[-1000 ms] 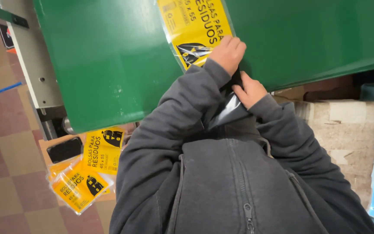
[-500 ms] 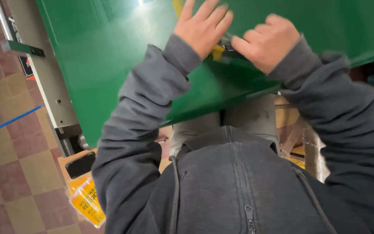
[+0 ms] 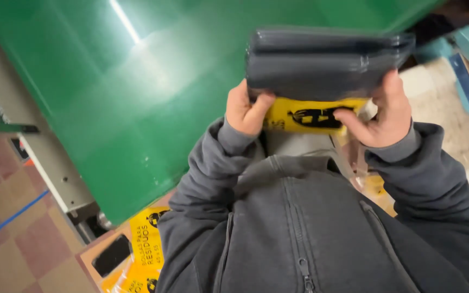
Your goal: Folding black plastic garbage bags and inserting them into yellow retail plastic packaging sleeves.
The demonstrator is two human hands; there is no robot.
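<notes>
Holding one dark pack, both hands

1 dark grey folded bag pack [image 3: 324, 62] w/ yellow label [image 3: 313, 115] below, raised before green panel [image 3: 131, 103]. Left hand [image 3: 247, 111] pinches its left edge; right hand [image 3: 381, 116] pinches right, thumb on label. 2 more yellow packs [image 3: 142, 255] lower left, beside 1 black rectangle [image 3: 112, 255].

- The green panel [image 3: 137, 103] stands close in front and to the left, walling off any reach that way.
- The dark bag pack [image 3: 324, 62] fills the gap between left hand [image 3: 245, 111] and right hand [image 3: 381, 116].
- The tiled floor [image 3: 6, 217] lies open lower left.
- Yellow packets [image 3: 145, 247] crowd the box below the left elbow.
</notes>
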